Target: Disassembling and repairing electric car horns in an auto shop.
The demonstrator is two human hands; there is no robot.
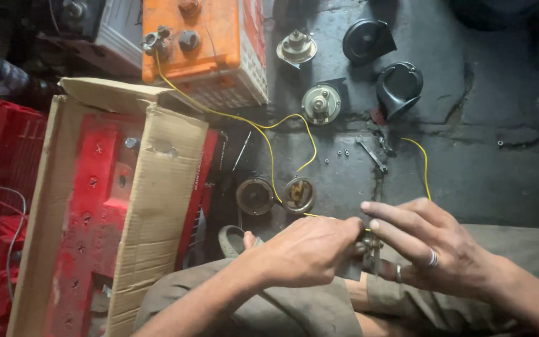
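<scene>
Low in the frame, centre right, we curl our left hand (310, 249) knuckles-up around a small grey metal part (360, 259), gripping it. Our right hand (432, 249), two rings on it, reaches in from the right with fingers stretched flat, touching the same part. A thin yellow wire (269, 150) runs from there up to the orange battery (204, 43) at the upper left.
</scene>
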